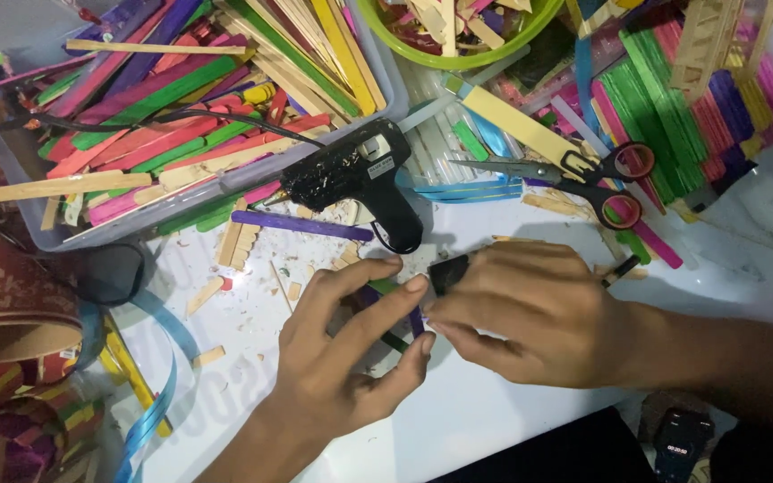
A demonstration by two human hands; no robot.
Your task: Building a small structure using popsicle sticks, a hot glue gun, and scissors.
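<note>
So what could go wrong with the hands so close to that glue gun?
The black glue gun sits just above the left hand; if it is hot, a finger might brush it. The scissors lie beside the right hand, blades pointing left, so a reach could nick skin. The small purple stick both hands pinch might slip.

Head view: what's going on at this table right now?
A person is working with both bare hands on a white table. The left hand and right hand meet over a small piece built from purple and green craft sticks, pinching it between the fingertips. A black glue gun lies just behind the hands, scissors to its right. A grey bin of coloured sticks sits at the back left.
</note>
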